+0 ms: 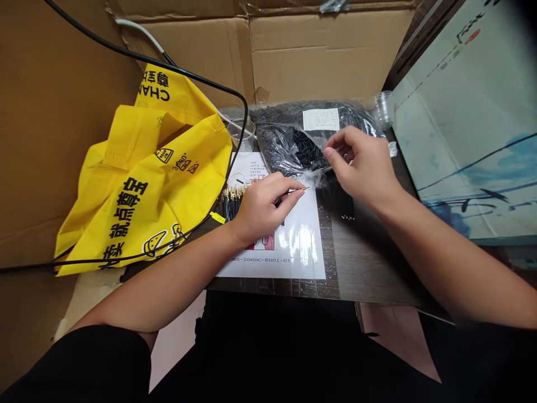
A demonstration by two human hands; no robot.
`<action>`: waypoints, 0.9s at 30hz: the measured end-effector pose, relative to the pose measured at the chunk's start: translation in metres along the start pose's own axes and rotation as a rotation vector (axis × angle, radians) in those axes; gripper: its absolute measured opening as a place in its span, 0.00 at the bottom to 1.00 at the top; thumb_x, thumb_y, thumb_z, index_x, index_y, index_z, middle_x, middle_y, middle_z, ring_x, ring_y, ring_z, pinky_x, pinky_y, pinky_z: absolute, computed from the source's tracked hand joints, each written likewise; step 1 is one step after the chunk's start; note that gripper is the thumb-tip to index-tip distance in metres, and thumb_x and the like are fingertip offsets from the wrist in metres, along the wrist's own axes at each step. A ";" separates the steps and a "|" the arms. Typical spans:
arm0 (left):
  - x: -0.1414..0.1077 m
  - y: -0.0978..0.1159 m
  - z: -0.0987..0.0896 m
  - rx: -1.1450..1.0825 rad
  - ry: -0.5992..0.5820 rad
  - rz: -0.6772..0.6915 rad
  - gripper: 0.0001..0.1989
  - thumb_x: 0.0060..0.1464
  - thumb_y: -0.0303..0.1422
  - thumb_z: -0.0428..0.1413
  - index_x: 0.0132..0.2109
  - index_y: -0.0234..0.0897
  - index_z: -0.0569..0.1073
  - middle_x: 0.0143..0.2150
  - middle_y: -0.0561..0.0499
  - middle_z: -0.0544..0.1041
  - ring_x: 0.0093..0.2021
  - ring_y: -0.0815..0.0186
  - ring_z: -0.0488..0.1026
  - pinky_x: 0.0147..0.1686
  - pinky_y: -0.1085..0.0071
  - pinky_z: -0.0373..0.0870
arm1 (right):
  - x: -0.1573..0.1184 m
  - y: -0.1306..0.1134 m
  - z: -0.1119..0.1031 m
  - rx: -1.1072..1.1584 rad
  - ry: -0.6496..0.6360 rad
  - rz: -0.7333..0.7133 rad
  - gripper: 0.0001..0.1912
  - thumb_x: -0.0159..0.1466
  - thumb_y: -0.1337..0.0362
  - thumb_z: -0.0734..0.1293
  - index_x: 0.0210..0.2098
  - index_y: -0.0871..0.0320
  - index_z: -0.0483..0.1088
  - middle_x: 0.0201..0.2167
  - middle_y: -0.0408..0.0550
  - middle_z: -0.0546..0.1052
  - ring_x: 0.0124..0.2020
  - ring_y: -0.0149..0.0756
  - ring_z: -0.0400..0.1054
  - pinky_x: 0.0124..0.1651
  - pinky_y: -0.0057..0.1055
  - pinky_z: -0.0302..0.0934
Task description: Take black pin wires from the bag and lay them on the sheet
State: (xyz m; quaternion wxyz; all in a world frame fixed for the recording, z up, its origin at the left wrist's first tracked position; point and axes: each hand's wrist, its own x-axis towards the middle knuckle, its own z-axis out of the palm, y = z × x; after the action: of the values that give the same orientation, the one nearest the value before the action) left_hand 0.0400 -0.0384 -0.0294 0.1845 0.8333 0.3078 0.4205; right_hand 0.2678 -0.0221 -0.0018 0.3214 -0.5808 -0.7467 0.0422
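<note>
Left hand, grip clamped on a gold-tipped wire over a printed sheet, right hand by a plastic bag of short black tubes, its grip unclear

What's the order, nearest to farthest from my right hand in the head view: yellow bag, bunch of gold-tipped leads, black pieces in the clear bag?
From your right hand:
1. Black pieces in the clear bag, just to its left.
2. Bunch of gold-tipped leads, farther left, beside your left hand.
3. Yellow bag, farthest left.
</note>
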 end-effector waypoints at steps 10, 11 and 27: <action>-0.001 0.000 0.001 0.021 -0.013 0.016 0.07 0.62 0.33 0.56 0.41 0.37 0.78 0.29 0.54 0.72 0.30 0.72 0.67 0.34 0.72 0.64 | -0.020 0.010 0.008 -0.161 -0.154 -0.097 0.07 0.66 0.64 0.63 0.37 0.56 0.72 0.34 0.48 0.77 0.36 0.39 0.68 0.39 0.36 0.58; 0.000 0.000 0.001 0.030 -0.004 0.009 0.07 0.62 0.32 0.56 0.41 0.37 0.78 0.29 0.53 0.72 0.30 0.72 0.67 0.33 0.72 0.64 | -0.021 0.011 0.010 -0.177 -0.209 -0.141 0.08 0.67 0.64 0.62 0.38 0.57 0.73 0.35 0.48 0.77 0.37 0.40 0.68 0.41 0.36 0.58; 0.001 0.000 -0.004 0.021 0.064 -0.057 0.06 0.62 0.33 0.56 0.41 0.38 0.77 0.28 0.53 0.71 0.30 0.72 0.67 0.34 0.72 0.65 | -0.020 0.011 0.002 0.237 -0.202 0.026 0.08 0.66 0.60 0.66 0.39 0.55 0.75 0.38 0.48 0.79 0.38 0.37 0.73 0.44 0.37 0.67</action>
State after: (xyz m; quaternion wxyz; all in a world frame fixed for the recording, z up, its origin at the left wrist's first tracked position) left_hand 0.0370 -0.0378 -0.0263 0.1777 0.8122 0.3416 0.4383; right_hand 0.2780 -0.0354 -0.0170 0.3102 -0.5414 -0.7573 0.1926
